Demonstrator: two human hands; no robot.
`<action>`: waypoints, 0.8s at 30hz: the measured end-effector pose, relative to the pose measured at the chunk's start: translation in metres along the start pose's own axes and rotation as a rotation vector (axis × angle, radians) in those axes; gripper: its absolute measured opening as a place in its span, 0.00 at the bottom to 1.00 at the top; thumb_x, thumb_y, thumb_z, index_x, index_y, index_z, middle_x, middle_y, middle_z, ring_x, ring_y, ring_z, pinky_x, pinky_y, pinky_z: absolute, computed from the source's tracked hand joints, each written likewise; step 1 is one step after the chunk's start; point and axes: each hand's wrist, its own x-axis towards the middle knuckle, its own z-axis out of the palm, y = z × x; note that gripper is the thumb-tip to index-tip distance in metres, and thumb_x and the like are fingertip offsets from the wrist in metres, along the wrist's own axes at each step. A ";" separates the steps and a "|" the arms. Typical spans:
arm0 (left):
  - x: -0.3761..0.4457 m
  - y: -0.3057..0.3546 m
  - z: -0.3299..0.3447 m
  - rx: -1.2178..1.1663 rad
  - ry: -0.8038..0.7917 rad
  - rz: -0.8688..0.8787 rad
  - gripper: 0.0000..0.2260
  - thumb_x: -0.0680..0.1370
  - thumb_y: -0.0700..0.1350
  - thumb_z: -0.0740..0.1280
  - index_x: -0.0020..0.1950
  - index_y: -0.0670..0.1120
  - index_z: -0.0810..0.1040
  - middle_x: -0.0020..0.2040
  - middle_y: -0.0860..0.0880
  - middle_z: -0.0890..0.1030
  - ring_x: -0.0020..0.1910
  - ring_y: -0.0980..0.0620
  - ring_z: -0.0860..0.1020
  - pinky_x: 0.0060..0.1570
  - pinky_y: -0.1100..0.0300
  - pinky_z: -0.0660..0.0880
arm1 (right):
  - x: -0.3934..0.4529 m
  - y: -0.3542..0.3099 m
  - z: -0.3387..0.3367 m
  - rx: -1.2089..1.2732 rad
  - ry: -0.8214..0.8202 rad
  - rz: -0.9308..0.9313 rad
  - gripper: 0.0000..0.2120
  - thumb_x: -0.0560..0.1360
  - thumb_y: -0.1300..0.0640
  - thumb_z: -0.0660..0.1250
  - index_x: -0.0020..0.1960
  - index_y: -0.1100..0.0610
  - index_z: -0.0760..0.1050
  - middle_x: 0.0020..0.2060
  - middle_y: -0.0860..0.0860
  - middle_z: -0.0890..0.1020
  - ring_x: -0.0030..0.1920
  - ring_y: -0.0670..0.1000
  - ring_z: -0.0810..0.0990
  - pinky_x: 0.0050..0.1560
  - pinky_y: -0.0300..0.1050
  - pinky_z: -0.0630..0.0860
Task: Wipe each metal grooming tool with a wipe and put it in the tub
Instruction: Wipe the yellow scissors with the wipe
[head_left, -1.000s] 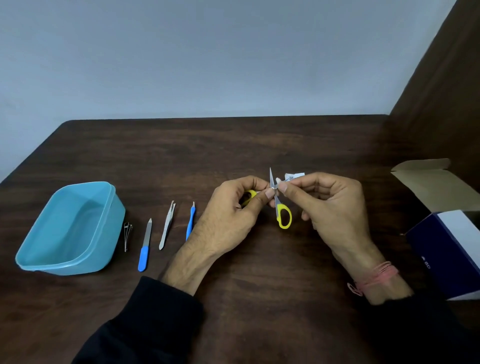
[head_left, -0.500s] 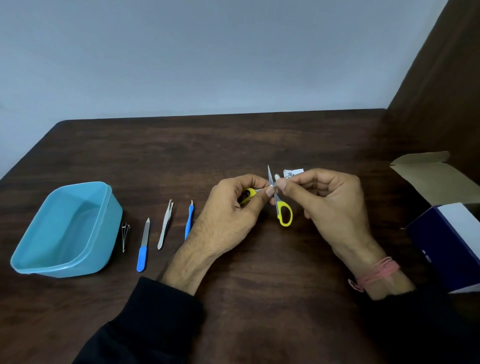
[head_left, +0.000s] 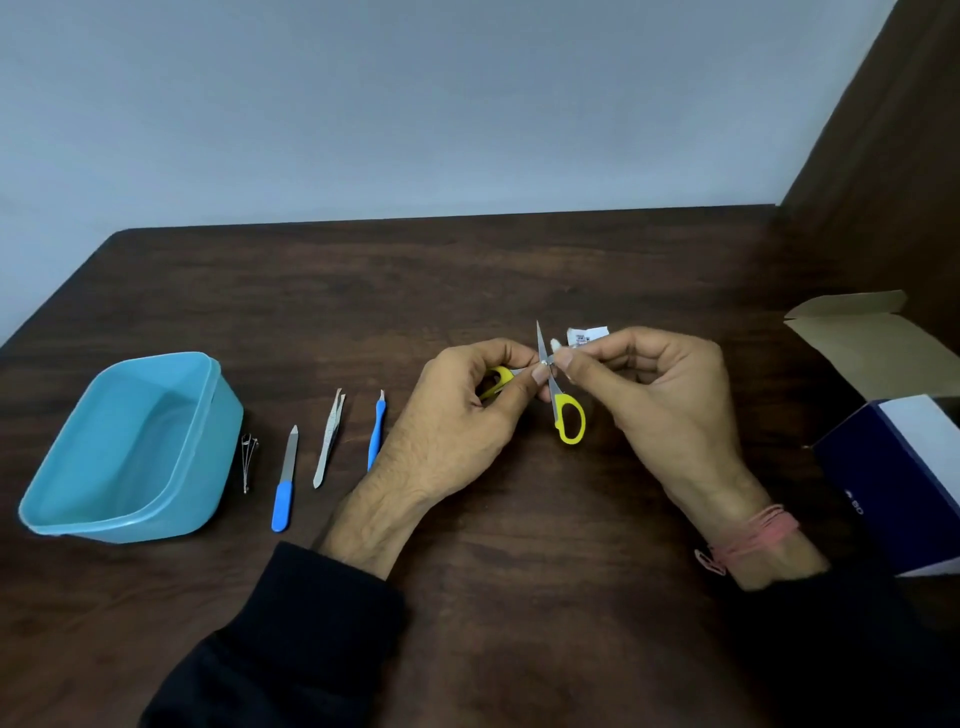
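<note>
We judge the task just begun: our left hand (head_left: 467, 410) holds the scissors (head_left: 558, 400), right hand (head_left: 660, 395) pinches the wipe (head_left: 584, 336) at the blade; tub (head_left: 57, 522) empty, four tools (head_left: 330, 441) wait on the bench (head_left: 519, 597).

A dark wooden table (head_left: 519, 597) lies before me against a pale grey wall (head_left: 415, 104). At my right stands an open cardboard box (head_left: 893, 447), its flap raised.

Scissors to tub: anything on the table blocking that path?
Four tools lie in a row on the table between the scissors and the tub: blue-handled pick, tweezers, nail file, nail clippers. All lie flat, so a lifted carry should clear them. The tub's open top shows nothing inside.
</note>
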 end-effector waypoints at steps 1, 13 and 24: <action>0.000 0.000 0.000 0.002 0.001 -0.002 0.09 0.88 0.50 0.71 0.49 0.52 0.88 0.44 0.54 0.89 0.41 0.52 0.84 0.48 0.53 0.80 | 0.002 0.001 0.000 -0.019 0.016 -0.004 0.06 0.75 0.61 0.83 0.44 0.61 0.88 0.36 0.50 0.90 0.34 0.42 0.86 0.37 0.34 0.78; 0.001 -0.001 0.001 -0.006 0.013 -0.011 0.09 0.87 0.51 0.72 0.49 0.54 0.87 0.43 0.52 0.89 0.37 0.48 0.81 0.44 0.51 0.79 | 0.003 -0.003 0.000 -0.048 0.037 -0.031 0.05 0.75 0.61 0.84 0.44 0.59 0.88 0.40 0.49 0.91 0.41 0.49 0.91 0.45 0.45 0.85; 0.002 -0.001 0.002 -0.001 0.010 -0.022 0.08 0.87 0.51 0.71 0.49 0.53 0.87 0.45 0.51 0.89 0.45 0.41 0.84 0.51 0.46 0.81 | 0.003 0.000 -0.001 -0.038 0.049 -0.036 0.06 0.76 0.60 0.83 0.44 0.59 0.88 0.39 0.48 0.91 0.39 0.45 0.89 0.44 0.41 0.83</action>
